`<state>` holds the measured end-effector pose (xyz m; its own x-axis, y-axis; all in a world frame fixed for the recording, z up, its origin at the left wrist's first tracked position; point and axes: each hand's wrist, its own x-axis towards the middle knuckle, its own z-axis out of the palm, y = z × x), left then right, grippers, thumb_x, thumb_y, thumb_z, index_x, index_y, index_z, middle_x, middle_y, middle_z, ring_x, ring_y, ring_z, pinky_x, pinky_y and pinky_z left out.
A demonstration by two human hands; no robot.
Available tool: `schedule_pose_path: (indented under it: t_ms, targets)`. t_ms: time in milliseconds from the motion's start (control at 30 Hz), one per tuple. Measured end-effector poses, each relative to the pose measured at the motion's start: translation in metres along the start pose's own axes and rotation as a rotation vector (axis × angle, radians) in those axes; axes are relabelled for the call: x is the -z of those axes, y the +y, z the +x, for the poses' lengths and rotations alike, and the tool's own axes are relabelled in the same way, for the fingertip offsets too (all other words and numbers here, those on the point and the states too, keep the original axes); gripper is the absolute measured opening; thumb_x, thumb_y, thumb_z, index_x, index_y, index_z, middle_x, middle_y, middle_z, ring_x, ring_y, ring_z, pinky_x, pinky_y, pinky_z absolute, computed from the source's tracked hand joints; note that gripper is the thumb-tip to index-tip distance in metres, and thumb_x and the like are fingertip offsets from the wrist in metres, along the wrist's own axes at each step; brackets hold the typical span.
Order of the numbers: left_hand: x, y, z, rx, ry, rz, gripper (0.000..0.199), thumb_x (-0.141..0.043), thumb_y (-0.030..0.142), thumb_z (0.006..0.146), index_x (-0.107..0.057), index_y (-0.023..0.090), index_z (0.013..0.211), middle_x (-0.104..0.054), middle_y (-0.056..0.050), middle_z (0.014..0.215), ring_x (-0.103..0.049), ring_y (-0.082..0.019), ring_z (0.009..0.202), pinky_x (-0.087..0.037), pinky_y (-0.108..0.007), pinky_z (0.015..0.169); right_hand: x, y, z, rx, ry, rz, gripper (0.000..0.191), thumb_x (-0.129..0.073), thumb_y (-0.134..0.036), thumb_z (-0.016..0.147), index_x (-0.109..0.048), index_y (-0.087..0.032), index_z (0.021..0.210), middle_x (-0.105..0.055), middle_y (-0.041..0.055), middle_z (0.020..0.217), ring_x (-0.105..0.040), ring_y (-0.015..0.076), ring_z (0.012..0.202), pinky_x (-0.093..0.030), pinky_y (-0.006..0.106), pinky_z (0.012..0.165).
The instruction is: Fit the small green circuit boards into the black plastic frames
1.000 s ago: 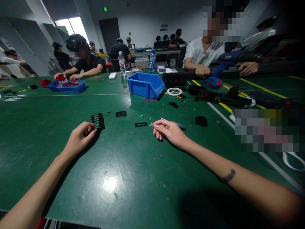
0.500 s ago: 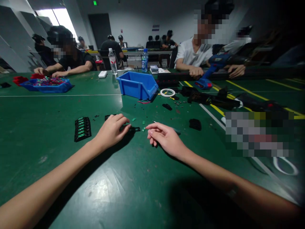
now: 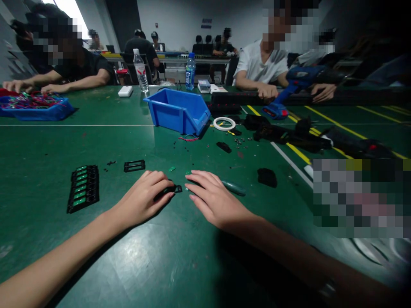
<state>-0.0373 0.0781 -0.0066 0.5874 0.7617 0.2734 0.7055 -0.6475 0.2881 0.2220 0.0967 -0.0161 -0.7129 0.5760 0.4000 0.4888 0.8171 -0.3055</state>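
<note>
My left hand (image 3: 144, 200) is closed around a small black plastic frame (image 3: 177, 188), whose end sticks out past the fingertips. Just right of it, my right hand (image 3: 221, 200) lies low over the table, fingers stretched out and slightly apart. Tiny green pieces (image 3: 188, 173) are by its fingertips, partly covered. Another green piece (image 3: 172, 169) lies farther back. Behind the right hand rests a teal tool handle (image 3: 236, 188). Left of my hands are a flat black frame (image 3: 135, 166) and a black holder (image 3: 83, 188) with several green pieces set in a row.
A blue bin (image 3: 176, 112) stands ahead, with a white ring (image 3: 224, 124) and small screws beside it. Black parts (image 3: 267, 177) lie to the right. Two people sit across the table; a blue cordless drill (image 3: 289, 92) is at the right one, and a wire-filled tray (image 3: 38, 107) at the left.
My right hand has gone from curled fingers to stretched-out ones beside the green pieces. The left hand keeps the black frame. The view has shifted, and more of the flat black frame shows.
</note>
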Motion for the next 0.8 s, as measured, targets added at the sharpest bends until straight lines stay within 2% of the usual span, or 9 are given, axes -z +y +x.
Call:
schedule_pose_path:
  t_ms: [200, 300, 400, 500, 567, 633, 667, 800]
  targets:
    - [-0.002, -0.001, -0.001, 0.064, 0.027, -0.014, 0.020, -0.054, 0.028, 0.101, -0.061, 0.020, 0.117, -0.062, -0.007, 0.104, -0.056, -0.022, 0.095, -0.041, -0.038, 0.085, -0.002, 0.004, -0.005, 0.002, 0.084, 0.035, 0.011, -0.061, -0.019, 0.097, -0.069, -0.016, 0.102, -0.068, 0.0109, 0.119, -0.055, 0.0276, 0.128, -0.037, 0.050, 0.116]
    - [-0.002, -0.005, -0.001, 0.087, 0.055, 0.020, 0.020, -0.054, 0.026, 0.101, -0.061, 0.020, 0.118, -0.062, -0.007, 0.104, -0.056, -0.022, 0.095, -0.042, -0.039, 0.084, 0.000, 0.005, -0.004, 0.042, 0.115, 0.068, 0.008, -0.060, -0.018, 0.098, -0.068, -0.016, 0.098, -0.070, 0.0096, 0.113, -0.059, 0.0254, 0.121, -0.040, 0.047, 0.111]
    - [-0.001, -0.003, -0.002, 0.039, 0.135, 0.048, 0.023, -0.054, 0.018, 0.099, -0.059, 0.018, 0.122, -0.061, -0.010, 0.112, -0.056, -0.024, 0.100, -0.044, -0.041, 0.087, 0.003, 0.003, -0.005, 0.057, 0.166, 0.126, 0.008, -0.059, -0.017, 0.099, -0.067, -0.017, 0.098, -0.071, 0.0084, 0.108, -0.063, 0.0229, 0.111, -0.046, 0.043, 0.102]
    - [0.002, 0.012, -0.005, -0.056, 0.219, 0.020, 0.030, -0.056, 0.012, 0.097, -0.056, 0.017, 0.126, -0.061, -0.012, 0.116, -0.056, -0.023, 0.102, -0.045, -0.041, 0.089, 0.005, -0.001, -0.006, 0.027, 0.250, 0.209, 0.007, -0.059, -0.017, 0.099, -0.066, -0.017, 0.098, -0.071, 0.0071, 0.104, -0.064, 0.0196, 0.100, -0.048, 0.038, 0.092]
    - [0.003, 0.027, -0.007, -0.151, 0.186, -0.019, 0.034, -0.056, 0.008, 0.095, -0.053, 0.016, 0.129, -0.064, -0.012, 0.113, -0.056, -0.022, 0.099, -0.046, -0.041, 0.089, 0.005, -0.004, -0.007, 0.003, 0.250, 0.229, 0.009, -0.057, -0.018, 0.100, -0.065, -0.018, 0.099, -0.070, 0.0068, 0.102, -0.064, 0.0190, 0.095, -0.049, 0.037, 0.089]
    - [0.001, 0.043, -0.008, -0.291, 0.072, -0.039, 0.038, -0.056, 0.008, 0.094, -0.051, 0.014, 0.131, -0.066, -0.012, 0.112, -0.057, -0.022, 0.096, -0.046, -0.042, 0.088, 0.006, -0.005, -0.007, -0.024, 0.200, 0.211, 0.009, -0.056, -0.021, 0.101, -0.065, -0.019, 0.100, -0.070, 0.0073, 0.102, -0.064, 0.0203, 0.096, -0.049, 0.038, 0.089]
    - [-0.001, 0.049, -0.008, -0.307, 0.047, -0.043, 0.038, -0.057, 0.009, 0.095, -0.051, 0.014, 0.131, -0.066, -0.012, 0.111, -0.057, -0.022, 0.094, -0.046, -0.041, 0.086, 0.006, -0.006, -0.008, -0.042, 0.179, 0.199, 0.009, -0.056, -0.023, 0.101, -0.065, -0.020, 0.102, -0.070, 0.0076, 0.103, -0.064, 0.0212, 0.098, -0.048, 0.039, 0.090]
    - [-0.011, 0.065, 0.001, -0.186, 0.006, 0.010, 0.036, -0.055, 0.023, 0.099, -0.052, 0.016, 0.134, -0.063, -0.015, 0.120, -0.056, -0.027, 0.099, -0.046, -0.045, 0.085, 0.005, -0.006, -0.008, -0.110, 0.241, 0.202, 0.017, -0.055, -0.019, 0.100, -0.063, -0.021, 0.115, -0.071, 0.0084, 0.109, -0.064, 0.0218, 0.102, -0.049, 0.039, 0.093]
